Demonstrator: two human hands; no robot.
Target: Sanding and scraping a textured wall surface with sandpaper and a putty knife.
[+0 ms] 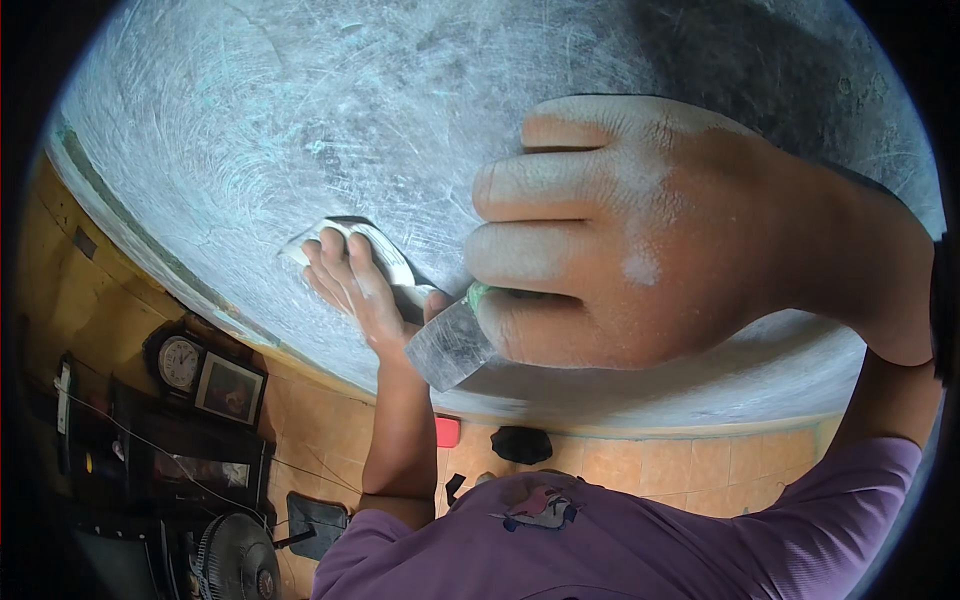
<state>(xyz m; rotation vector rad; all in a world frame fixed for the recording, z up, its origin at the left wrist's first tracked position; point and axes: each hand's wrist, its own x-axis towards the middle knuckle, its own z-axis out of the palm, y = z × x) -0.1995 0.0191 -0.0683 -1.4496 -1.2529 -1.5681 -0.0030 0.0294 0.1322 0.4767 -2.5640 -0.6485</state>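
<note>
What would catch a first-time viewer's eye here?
First, the large, dust-whitened right hand, right of center, its grip closed on a small flat scraper. Next, left of center, the left hand, fingers over a white pad against the scratched blue-grey wall. At lower left, a round clock stands out.

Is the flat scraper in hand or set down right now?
In hand: the scraper's blade sticks out from the closed right hand, next to its curled fingers.

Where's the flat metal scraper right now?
In the head view, the scraper is near the middle, held in the right hand, its blade just below the thumb of the left hand.
</note>
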